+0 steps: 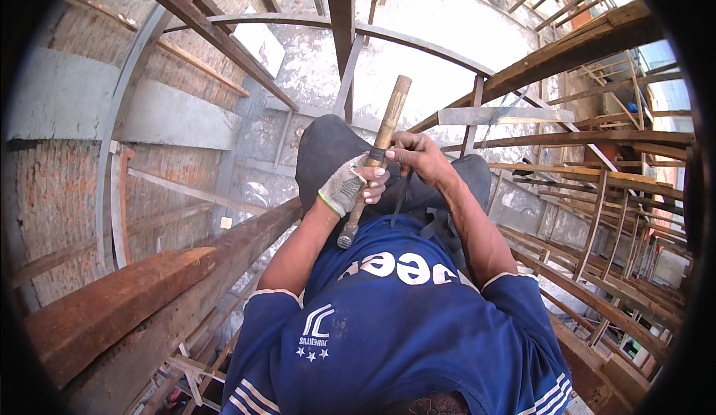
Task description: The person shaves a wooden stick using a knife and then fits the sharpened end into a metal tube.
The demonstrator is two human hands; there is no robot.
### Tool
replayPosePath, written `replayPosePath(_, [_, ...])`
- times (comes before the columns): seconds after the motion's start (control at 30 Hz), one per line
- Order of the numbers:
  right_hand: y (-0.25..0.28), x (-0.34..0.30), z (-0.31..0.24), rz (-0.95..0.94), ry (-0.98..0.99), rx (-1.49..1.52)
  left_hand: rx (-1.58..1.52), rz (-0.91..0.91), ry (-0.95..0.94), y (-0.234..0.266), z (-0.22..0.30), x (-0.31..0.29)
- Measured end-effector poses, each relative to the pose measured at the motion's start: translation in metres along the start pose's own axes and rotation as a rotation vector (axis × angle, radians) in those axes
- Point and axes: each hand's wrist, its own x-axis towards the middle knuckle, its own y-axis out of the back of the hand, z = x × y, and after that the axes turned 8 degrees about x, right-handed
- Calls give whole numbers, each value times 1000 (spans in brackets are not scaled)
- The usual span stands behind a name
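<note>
Above my lap, a round brown stick (392, 111), wooden or bamboo, slants with its upper end away from me. My left hand (353, 182), in a grey knitted glove that leaves the fingers bare, is closed around the stick's middle. Just above those fingers a black band (377, 155) wraps the stick. My bare right hand (424, 157) is beside the band, thumb and fingers pinched on a thin black strip (403, 197) that hangs down over my dark trousers. Whether the strip joins the band is hard to make out.
A thick wooden beam (142, 296) runs along my left, and another timber (574, 46) slants at upper right. Thin metal bars (425, 41) cross in front over a pale floor far below. Brick wall (63, 206) stands left; many wooden poles (597, 225) fill the right.
</note>
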Motion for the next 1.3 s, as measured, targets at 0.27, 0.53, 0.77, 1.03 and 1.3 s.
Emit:
replayPosePath(0.27, [1, 8, 1, 9, -41, -56, 478, 170, 62, 6, 5, 2])
replayPosePath(0.53, [-28, 6, -18, 142, -72, -282, 1404, 856, -19, -39, 5, 8])
replayPosePath(0.77, [-6, -5, -17, 94, -22, -811, 1403, 887, 21, -17, -16, 30])
replayPosePath(1.03, [-7, -10, -41, 127, -259, -393, 1381, 862, 25, -9, -18, 37])
replayPosePath(1.3, [10, -29, 3, 224, -143, -439, 1429, 764, -124, 14, -30, 35])
